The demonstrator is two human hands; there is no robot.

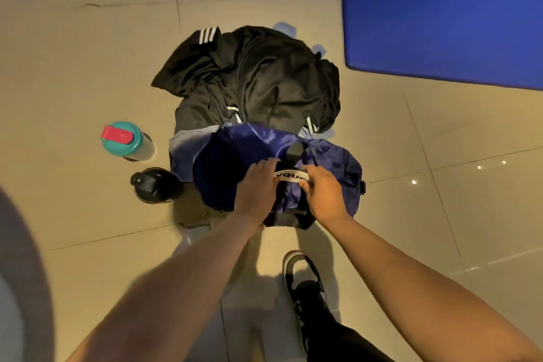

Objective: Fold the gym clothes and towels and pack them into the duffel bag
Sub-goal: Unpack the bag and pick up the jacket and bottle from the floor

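Barely started | left hand (255, 185) and right hand (323, 191) pinch white strap (291, 176) on duffel bag (340, 167); black track jacket (264, 76) heaped unfolded beyond; folding, packing likely all ahead

1. A crumpled blue duffel bag (338, 167) is set at frame centre, a white lettered band across it.
2. Black clothes (264, 76) with 3 white stripes are heaped just above, touching it.
3. A pale blue towel (183, 141) is glimpsed beneath them.
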